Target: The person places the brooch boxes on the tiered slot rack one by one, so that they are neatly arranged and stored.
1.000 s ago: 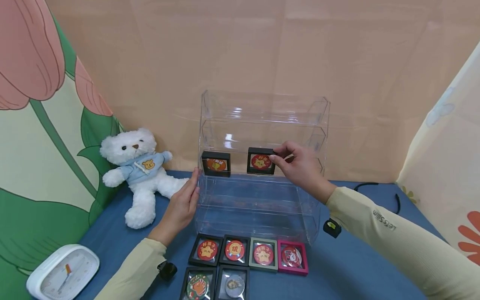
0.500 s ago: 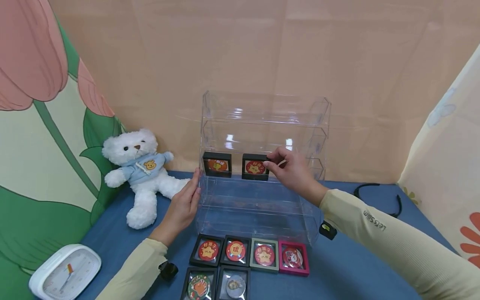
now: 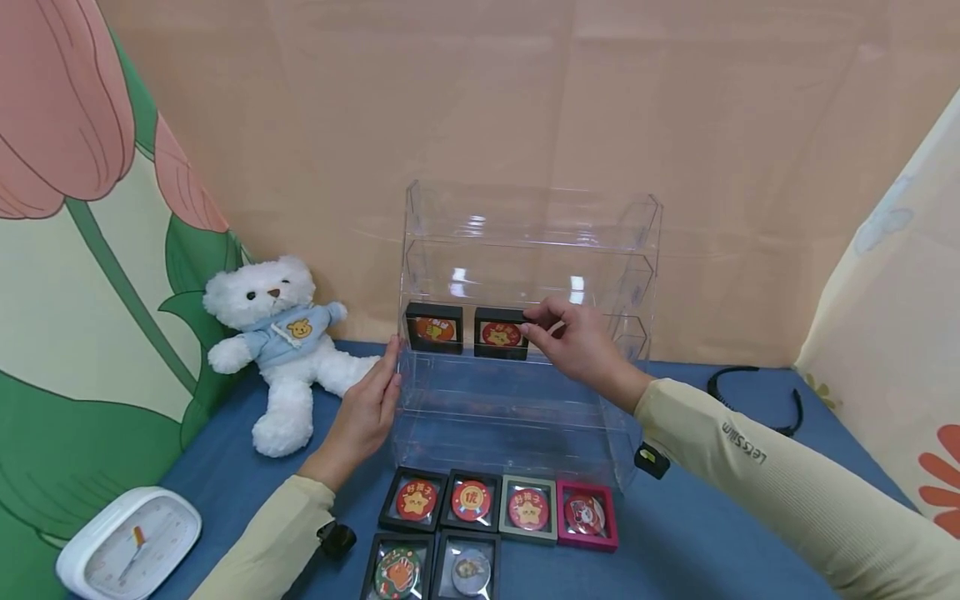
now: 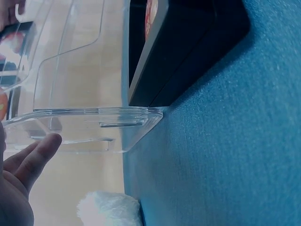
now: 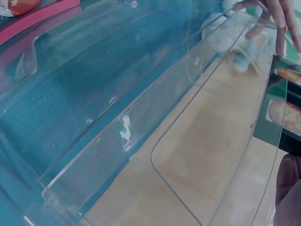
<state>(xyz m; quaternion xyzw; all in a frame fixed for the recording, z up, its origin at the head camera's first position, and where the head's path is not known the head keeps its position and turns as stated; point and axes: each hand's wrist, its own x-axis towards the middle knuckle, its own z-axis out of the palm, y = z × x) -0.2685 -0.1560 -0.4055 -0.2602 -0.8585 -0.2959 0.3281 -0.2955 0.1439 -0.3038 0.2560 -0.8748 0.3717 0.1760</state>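
Note:
On a tiered clear acrylic display rack (image 3: 528, 244), two black-framed badges stand on the middle tier. My right hand (image 3: 581, 340) pinches the right-hand black badge frame (image 3: 499, 335) by its right edge, thumb in front; its round badge is red with a yellow figure. A narrow gap separates it from the other black badge frame (image 3: 434, 329), which has an orange badge. My left hand (image 3: 365, 408) rests with straight fingers against the rack's left side. In the left wrist view, the fingers (image 4: 35, 160) lie along the clear side panel (image 4: 89, 113).
Several framed badges lie in two rows before the rack, including a green-grey frame (image 3: 528, 537) and a pink frame (image 3: 609, 525). A white teddy bear (image 3: 281, 400) sits left of it. A white clock (image 3: 71, 554) stands front left; a black cable (image 3: 797, 408) lies right.
My right hand has brought the pinched badge frame leftward and slightly down, closer to the frame with the orange badge. The left hand stays against the rack's side.

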